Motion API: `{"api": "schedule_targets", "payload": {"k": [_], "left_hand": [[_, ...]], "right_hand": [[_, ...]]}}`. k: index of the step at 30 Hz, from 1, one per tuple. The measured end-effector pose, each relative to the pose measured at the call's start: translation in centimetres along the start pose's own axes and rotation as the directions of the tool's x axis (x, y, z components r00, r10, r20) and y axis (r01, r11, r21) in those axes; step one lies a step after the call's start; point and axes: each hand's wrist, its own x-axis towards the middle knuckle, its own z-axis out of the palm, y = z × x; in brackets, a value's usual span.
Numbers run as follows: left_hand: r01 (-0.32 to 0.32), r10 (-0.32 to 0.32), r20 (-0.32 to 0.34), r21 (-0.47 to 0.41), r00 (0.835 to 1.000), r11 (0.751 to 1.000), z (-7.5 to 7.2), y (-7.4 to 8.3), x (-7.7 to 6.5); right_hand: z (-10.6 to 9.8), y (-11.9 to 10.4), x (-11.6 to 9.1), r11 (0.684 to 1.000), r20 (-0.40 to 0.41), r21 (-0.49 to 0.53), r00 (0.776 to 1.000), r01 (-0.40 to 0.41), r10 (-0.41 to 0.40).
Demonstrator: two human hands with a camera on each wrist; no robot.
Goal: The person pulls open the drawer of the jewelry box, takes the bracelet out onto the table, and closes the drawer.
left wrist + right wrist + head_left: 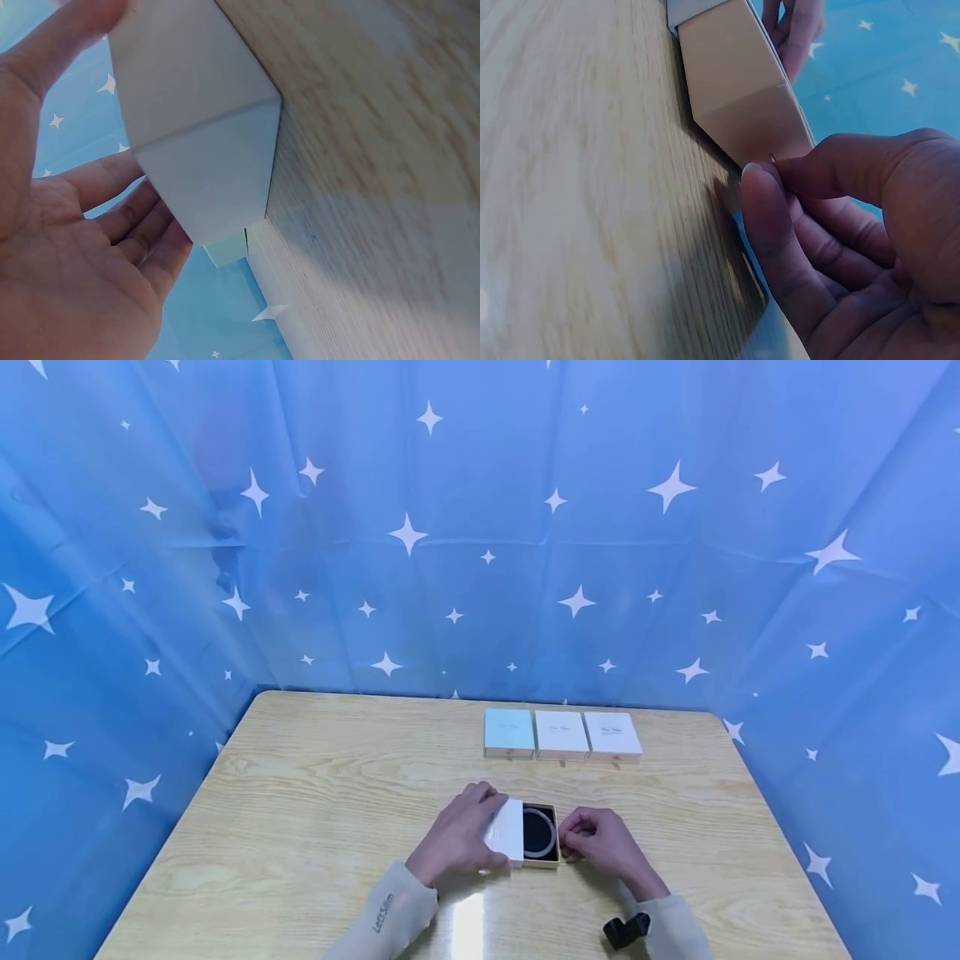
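Observation:
A small white sliding box stands partly pulled out in the head view: its white sleeve (pixel 506 837) on the left, its tan drawer (pixel 542 863) out to the right. Inside the drawer, a pale ring-shaped bangle (pixel 553 837) lies on a black insert. My left hand (pixel 461 831) grips the sleeve, thumb on the near side and fingers on the far side. At the drawer's end, my right hand (pixel 600 842) pinches a small pull tab (pixel 772 158) between thumb and index finger; most of the tab is hidden by the fingertips.
Farther back on the wooden table (pixel 337 777) a light blue box (pixel 509 728) and two white boxes, one in the middle (pixel 561 731) and one at right (pixel 612 732), stand in a row. A blue curtain (pixel 480 485) with white stars surrounds the table.

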Motion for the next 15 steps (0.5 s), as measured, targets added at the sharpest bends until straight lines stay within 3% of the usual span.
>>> {"api": "schedule_targets", "payload": {"k": [15], "left_hand": [[-0.008, 0.008, -0.008, 0.016, 1.000, 1.000, 0.2, -0.1, 0.0]], "right_hand": [[-1.6, 0.7, -0.5, 1.000, 0.021, 0.015, 1.000, 0.004, -0.004]]}}
